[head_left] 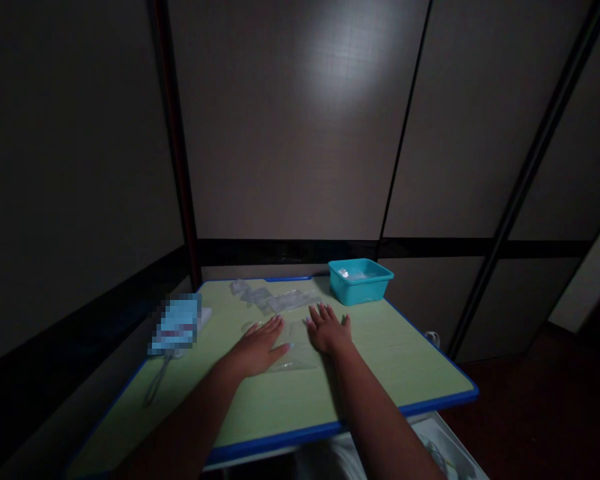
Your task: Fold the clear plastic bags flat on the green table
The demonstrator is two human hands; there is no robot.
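Observation:
A clear plastic bag [296, 355] lies flat on the pale green tabletop [390, 353]. My left hand [261, 348] rests on its left part, fingers stretched out and thumb apart. On the bag's right side lies my right hand [329, 329], palm down with its fingers spread. Neither hand grips anything. Beyond my fingertips, more crumpled clear plastic bags [290, 301] lie in a loose row toward the back of the table. Parts of the flat bag are hidden under my hands.
A turquoise basin [361, 291] with clear plastic inside stands at the back right. At the left edge lies a blurred-out light blue object [177, 323] with a strap [157, 380]. Panelled cabinet doors [300, 133] rise behind. Below the front edge is a white open drawer [450, 447].

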